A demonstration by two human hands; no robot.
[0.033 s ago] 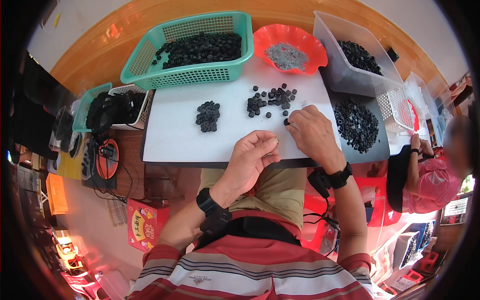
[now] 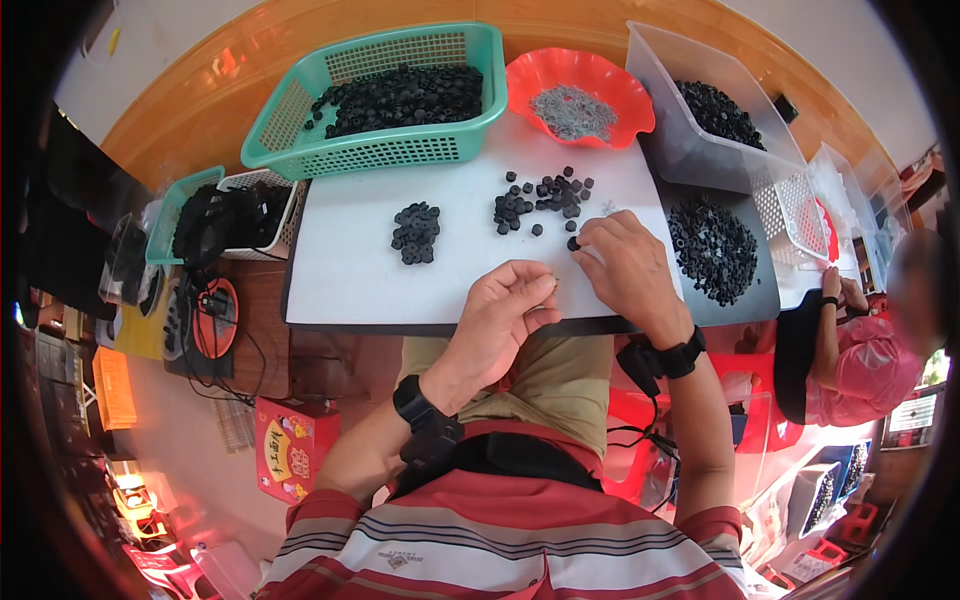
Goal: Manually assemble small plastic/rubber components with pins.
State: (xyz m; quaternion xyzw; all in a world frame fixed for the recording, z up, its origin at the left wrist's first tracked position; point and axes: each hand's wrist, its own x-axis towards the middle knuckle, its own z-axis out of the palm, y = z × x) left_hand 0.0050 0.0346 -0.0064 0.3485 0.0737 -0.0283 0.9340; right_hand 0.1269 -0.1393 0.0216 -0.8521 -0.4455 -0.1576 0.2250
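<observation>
My left hand is held just above the front edge of the white work board, thumb and forefinger pinched together. Something tiny shows at those fingertips, too small to name. To its right, my right hand reaches over the board with its fingers closed at a small black knob-like piece. Just beyond lies a loose group of similar black pieces. A tighter cluster of black pieces sits further left on the board. Beside my right fingers are a few small pale metal bits.
At the back stand a green basket of black pieces, a red wavy-rimmed bowl of grey metal pins, and a clear bin. Small black parts cover a dark mat on the right. Another person sits far right.
</observation>
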